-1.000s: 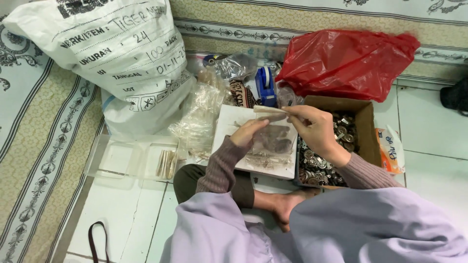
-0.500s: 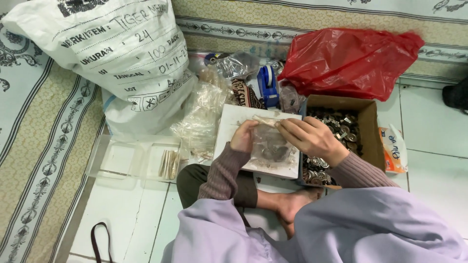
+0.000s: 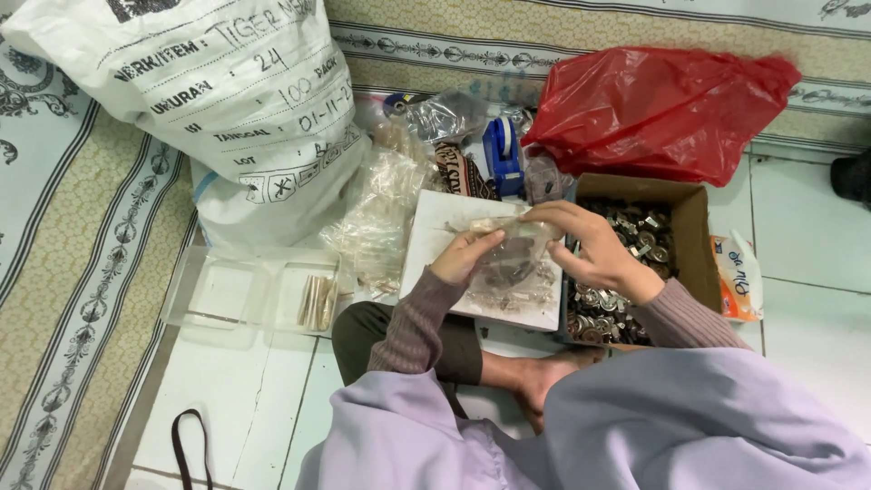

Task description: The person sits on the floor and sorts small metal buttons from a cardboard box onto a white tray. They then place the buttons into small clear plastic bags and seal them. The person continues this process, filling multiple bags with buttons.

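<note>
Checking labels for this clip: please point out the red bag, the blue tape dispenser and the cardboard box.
red bag [image 3: 662, 104], head view, middle of its crumpled side
blue tape dispenser [image 3: 502, 154], head view, its upright body
cardboard box [image 3: 694, 240], head view, right wall

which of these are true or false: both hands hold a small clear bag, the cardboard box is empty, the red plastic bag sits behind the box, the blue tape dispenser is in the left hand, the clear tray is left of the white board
1. Both hands hold a small clear bag. True: the left hand and right hand pinch the small clear bag over the white board.
2. The cardboard box is empty. False: the cardboard box holds many small metal parts.
3. The red plastic bag sits behind the box. True: the red plastic bag lies just beyond it.
4. The blue tape dispenser is in the left hand. False: the blue tape dispenser stands on the floor beyond the board, unheld.
5. The clear tray is left of the white board. True: the clear tray lies there.
</note>
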